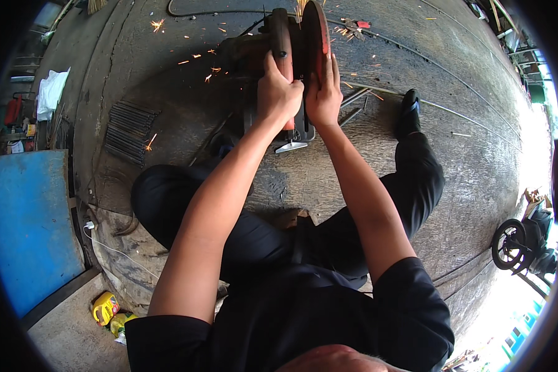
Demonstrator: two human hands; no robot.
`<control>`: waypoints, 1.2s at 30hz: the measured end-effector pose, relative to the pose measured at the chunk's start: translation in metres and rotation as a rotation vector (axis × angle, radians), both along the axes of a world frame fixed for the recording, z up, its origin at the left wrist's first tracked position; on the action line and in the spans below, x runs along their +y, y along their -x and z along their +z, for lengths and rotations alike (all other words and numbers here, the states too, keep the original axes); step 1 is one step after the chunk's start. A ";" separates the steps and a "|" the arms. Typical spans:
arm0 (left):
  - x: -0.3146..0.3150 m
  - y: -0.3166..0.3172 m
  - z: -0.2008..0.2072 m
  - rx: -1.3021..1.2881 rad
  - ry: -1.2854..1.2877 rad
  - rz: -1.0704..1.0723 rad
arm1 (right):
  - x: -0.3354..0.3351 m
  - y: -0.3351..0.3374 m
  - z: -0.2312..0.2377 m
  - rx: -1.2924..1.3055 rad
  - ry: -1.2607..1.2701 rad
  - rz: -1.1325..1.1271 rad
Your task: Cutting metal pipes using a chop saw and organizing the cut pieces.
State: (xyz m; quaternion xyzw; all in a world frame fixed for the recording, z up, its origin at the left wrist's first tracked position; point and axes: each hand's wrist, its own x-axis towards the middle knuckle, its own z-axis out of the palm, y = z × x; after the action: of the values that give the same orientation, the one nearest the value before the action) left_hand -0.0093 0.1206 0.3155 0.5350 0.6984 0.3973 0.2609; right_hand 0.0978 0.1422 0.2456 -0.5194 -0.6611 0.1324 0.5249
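A red and black cut-off saw (pixel 284 56) stands on the floor in front of me, throwing orange sparks. Its round disc and red guard (pixel 317 37) are on the right side. My left hand (pixel 279 97) is closed around the saw's handle. Against the side of the guard lies my right hand (pixel 324 102), its fingers stretched out. At the near end of the saw's base is a silvery metal piece (pixel 290 147). Whatever the disc is cutting is hidden behind the saw and my hands.
Several dark metal rods (pixel 130 132) lie in a stack on the left. Metal pieces (pixel 353 102) lie right of the saw. A cable (pixel 409 46) crosses the floor. A blue panel (pixel 31 229) and yellow bottle (pixel 105 308) are at the left, a motorcycle wheel (pixel 508 245) at the right.
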 end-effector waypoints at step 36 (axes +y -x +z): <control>0.001 0.000 -0.002 -0.012 -0.004 0.006 | 0.004 0.000 -0.006 -0.042 -0.081 -0.037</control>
State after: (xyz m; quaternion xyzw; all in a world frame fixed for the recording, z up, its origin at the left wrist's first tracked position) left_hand -0.0094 0.1216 0.3136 0.5310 0.6978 0.4026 0.2628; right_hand 0.0974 0.1465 0.2395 -0.5124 -0.6671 0.0849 0.5341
